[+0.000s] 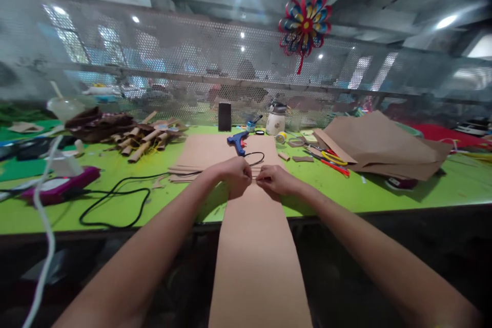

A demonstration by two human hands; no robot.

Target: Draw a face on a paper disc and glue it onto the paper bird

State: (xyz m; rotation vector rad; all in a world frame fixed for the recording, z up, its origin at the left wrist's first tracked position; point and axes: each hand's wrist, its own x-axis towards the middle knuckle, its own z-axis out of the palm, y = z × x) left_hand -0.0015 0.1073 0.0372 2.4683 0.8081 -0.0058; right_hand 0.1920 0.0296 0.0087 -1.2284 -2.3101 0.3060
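A long sheet of brown paper (257, 246) runs from the green table over its front edge toward me. At its far end my left hand (237, 174) and my right hand (274, 179) are side by side, fingers pinched on the paper's edge. The fingertips of the two hands almost meet. Just beyond them a stack of brown paper sheets (203, 148) lies flat. On that stack rests a blue glue gun (237, 142), its black cord looping behind my hands. Exactly how the edge is held between the fingers is too small to make out.
Left on the green table (184, 200) are a purple power strip (63, 184), a loose black cord (111, 189) and rolled brown paper tubes (144, 143). Pliers and scissors (328, 156) lie right, beside a pile of brown paper (384, 143). A jar (275, 120) stands behind.
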